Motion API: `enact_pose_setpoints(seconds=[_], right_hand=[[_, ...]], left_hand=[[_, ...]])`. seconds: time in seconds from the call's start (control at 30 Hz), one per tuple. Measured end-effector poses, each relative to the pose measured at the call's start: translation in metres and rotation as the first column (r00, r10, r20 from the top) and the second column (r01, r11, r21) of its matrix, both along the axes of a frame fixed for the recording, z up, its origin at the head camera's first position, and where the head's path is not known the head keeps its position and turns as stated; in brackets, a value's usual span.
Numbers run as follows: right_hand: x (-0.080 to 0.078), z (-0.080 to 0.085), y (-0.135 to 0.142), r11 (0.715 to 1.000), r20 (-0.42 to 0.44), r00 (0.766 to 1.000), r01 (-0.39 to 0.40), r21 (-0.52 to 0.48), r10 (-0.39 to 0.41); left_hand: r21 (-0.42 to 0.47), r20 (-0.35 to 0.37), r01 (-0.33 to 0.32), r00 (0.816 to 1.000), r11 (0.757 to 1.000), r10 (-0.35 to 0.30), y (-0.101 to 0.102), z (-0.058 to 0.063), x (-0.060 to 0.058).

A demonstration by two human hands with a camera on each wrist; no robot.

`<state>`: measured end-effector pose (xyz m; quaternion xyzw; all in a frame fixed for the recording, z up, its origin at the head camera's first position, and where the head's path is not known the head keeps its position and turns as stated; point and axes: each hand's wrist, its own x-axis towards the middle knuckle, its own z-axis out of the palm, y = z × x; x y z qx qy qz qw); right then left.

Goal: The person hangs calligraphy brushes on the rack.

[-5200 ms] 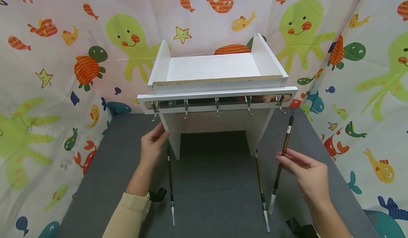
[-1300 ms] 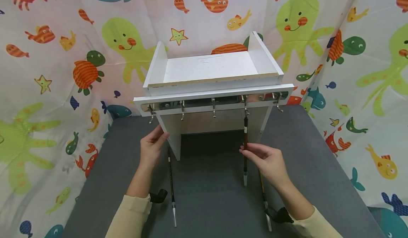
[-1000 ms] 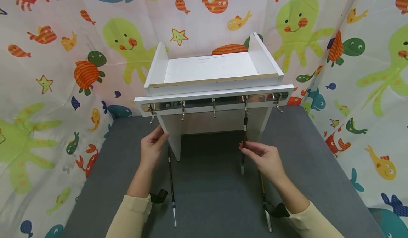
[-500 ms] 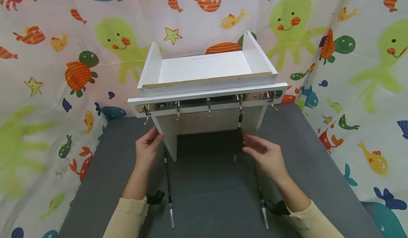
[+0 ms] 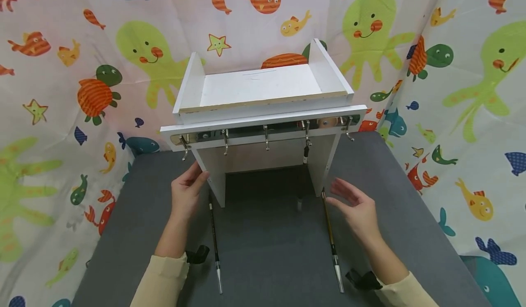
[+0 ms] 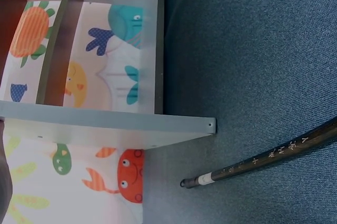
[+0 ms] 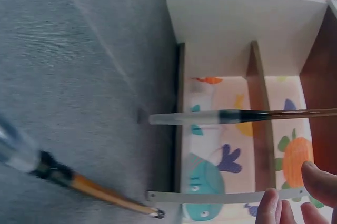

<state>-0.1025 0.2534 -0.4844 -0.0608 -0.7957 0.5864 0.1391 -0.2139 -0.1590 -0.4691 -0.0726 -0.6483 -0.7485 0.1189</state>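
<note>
A white shelf (image 5: 263, 119) with a metal strip of hooks stands mid-table in the head view. My left hand (image 5: 186, 195) pinches the edge of its left side panel between thumb and fingers. From the second hook from the right hangs a brown writing brush (image 7: 295, 113) with a clear cap; its lower part is dim in the head view. My right hand (image 5: 356, 211) is beside the right panel, fingers loosely extended and holding nothing, apart from the hanging brush. A black-handled brush (image 5: 215, 247) lies on the left, a golden-brown brush (image 5: 330, 227) on the right.
The table is covered in grey cloth (image 5: 267, 261). A curtain (image 5: 255, 28) with sea animals closes off the back and both sides. Several other hooks (image 5: 266, 138) on the strip hold nothing. Black straps with dark mounts (image 5: 363, 279) are on both wrists.
The right hand brought the brown brush from the right onto a hook, then let go and drew back to the right. The brush swung back under the shelf. The left hand kept its grip.
</note>
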Motion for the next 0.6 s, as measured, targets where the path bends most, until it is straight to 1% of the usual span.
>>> enact_pose_setpoints(seconds=[0.23, 0.47, 0.6], right_hand=[[0.006, -0.022, 0.001, 1.000, 0.111, 0.994, 0.012, 0.001, -0.012], [0.008, -0.037, 0.001, 1.000, 0.167, 0.986, 0.017, -0.017, -0.014], [0.008, -0.046, 0.002, 1.000, 0.215, 0.977, -0.002, -0.010, 0.004]], left_hand=[[0.013, -0.003, 0.001, 1.000, 1.000, -0.001, 0.001, 0.001, -0.001], [-0.003, -0.010, 0.001, 1.000, 1.000, -0.001, 0.001, 0.001, 0.000], [-0.002, -0.013, 0.001, 1.000, 1.000, -0.001, 0.000, 0.001, -0.001]])
